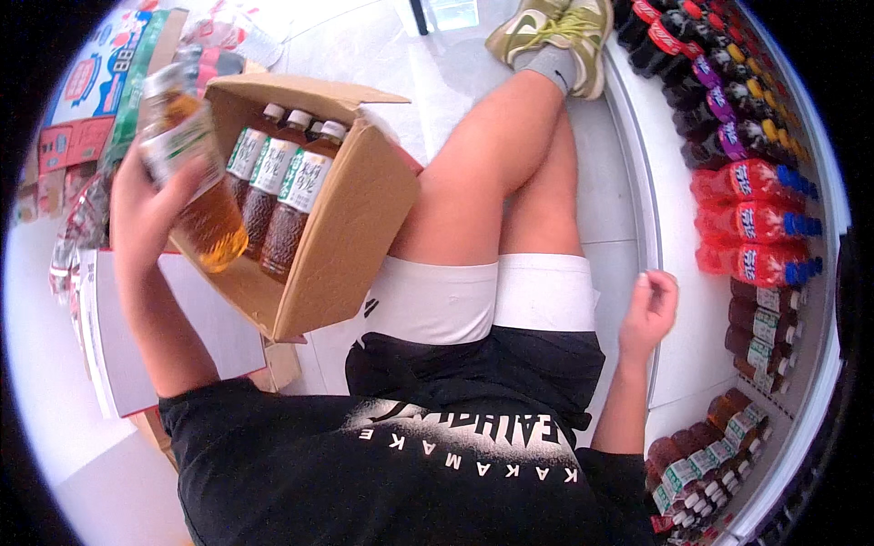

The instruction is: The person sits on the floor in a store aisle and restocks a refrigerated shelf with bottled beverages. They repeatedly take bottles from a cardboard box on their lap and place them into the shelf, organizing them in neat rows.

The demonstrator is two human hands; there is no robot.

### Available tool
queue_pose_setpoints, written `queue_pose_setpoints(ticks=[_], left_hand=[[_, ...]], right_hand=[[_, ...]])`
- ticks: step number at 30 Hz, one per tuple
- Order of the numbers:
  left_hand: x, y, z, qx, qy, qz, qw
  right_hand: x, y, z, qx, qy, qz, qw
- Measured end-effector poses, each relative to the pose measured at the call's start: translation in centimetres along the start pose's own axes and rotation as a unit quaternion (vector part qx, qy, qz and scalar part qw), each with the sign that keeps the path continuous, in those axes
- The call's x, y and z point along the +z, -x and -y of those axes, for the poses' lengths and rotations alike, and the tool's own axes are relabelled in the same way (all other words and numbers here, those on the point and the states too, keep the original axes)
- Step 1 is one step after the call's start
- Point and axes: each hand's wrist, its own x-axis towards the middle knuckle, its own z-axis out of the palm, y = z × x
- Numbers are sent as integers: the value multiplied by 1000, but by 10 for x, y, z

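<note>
My left hand grips a plastic bottle of amber tea with a white and green label, held tilted over the near left side of an open cardboard box. Inside the box, several darker tea bottles with white caps and similar labels stand side by side. My right hand hangs beside the white front edge of the drinks shelf, its fingers loosely curled and no object visible in them. It touches no bottle.
Red soda bottles with blue caps lie on the right shelf, with cola bottles farther up and tea bottles lower down. My crossed legs are right of the box. Printed cartons and a white-topped box are at left.
</note>
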Motion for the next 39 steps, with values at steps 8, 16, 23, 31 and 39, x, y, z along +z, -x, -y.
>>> queue_pose_setpoints(ticks=[8, 16, 23, 31, 39], left_hand=[[71, 107, -80, 171, 481, 195, 838], [189, 143, -136, 10, 414, 133, 900], [253, 112, -171, 158, 326, 373, 854], [295, 100, -131, 148, 264, 386, 871], [303, 99, -127, 169, 229, 431, 856]], right_hand=[[56, -9, 159, -75, -299, 339, 889], [26, 20, 179, -11, -137, 367, 920], [-29, 47, 96, 265, -227, 204, 915], [-184, 59, -17, 277, -245, -250, 895], [-288, 35, -101, 162, -44, -357, 919]])
